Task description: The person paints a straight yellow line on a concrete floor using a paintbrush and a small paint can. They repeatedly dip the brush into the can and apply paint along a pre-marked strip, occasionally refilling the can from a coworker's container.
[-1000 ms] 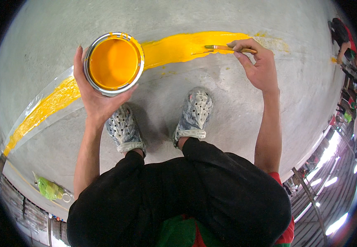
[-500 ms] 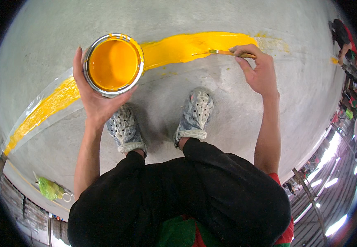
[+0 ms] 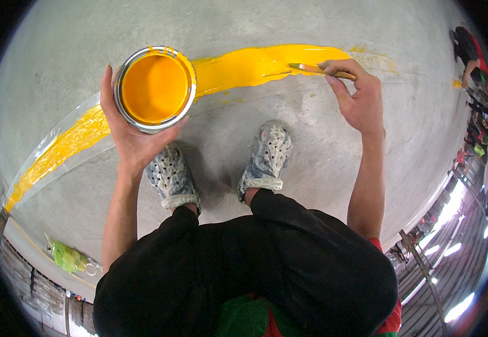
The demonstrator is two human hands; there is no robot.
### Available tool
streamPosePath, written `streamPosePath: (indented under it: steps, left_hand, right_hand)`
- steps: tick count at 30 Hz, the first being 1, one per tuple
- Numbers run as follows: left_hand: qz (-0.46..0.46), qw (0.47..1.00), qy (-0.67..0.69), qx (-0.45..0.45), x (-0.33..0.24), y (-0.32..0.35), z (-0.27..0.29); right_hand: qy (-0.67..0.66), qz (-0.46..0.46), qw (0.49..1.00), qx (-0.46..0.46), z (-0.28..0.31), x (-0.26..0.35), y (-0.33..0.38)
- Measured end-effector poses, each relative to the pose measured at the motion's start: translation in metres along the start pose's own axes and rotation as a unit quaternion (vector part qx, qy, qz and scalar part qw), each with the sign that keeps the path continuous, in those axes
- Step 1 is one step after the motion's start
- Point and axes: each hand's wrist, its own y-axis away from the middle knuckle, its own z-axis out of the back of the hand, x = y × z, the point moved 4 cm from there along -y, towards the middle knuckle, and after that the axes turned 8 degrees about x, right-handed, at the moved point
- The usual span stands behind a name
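My left hand (image 3: 134, 135) is wrapped round a round metal paint can (image 3: 185, 112) full of yellow-orange paint (image 3: 155, 87). My right hand (image 3: 359, 101) grips a thin paintbrush (image 3: 311, 68) by its handle. The bristle end lies over a wet yellow stripe (image 3: 238, 70) on the grey concrete floor; whether it presses on the paint I cannot tell. Part of the stripe is hidden behind the can, and its left stretch is streaky, bordered by clear tape or film (image 3: 44, 147).
My patterned clogs (image 3: 267, 154) stand just below the stripe. A green bag (image 3: 67, 256) lies at the lower left. Another person (image 3: 471, 62) is crouched at the far right, by clutter along the rim. A few yellow specks (image 3: 233, 101) dot the concrete (image 3: 322, 135).
My right hand has shifted slightly to the right, and the brush tip has moved up from the stripe's lower edge into its yellow area. My left hand and the can stay put.
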Motion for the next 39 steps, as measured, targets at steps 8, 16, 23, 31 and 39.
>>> streamPosePath:
  steps: [8,16,23,31,39]
  left_hand:
    - [-0.007,1.000,0.012,0.001,0.000,0.000,0.003]
    - [0.024,1.000,-0.014,0.002,0.003,-0.008,0.001]
    - [0.034,0.999,-0.042,0.000,-0.002,-0.003,0.012]
    - [0.040,0.999,-0.022,-0.010,0.001,-0.002,0.018]
    - [0.008,0.999,0.013,0.042,-0.010,-0.011,0.018]
  right_hand:
    - [0.069,-0.100,0.991,-0.049,0.018,-0.039,0.009]
    - [0.184,-0.116,0.953,-0.208,0.007,-0.047,0.025]
    - [-0.102,-0.141,0.960,-0.218,-0.021,-0.047,0.032]
    - [0.028,-0.209,0.917,-0.339,0.041,-0.116,0.056]
    - [0.144,-0.280,0.881,-0.354,0.076,-0.159,0.059]
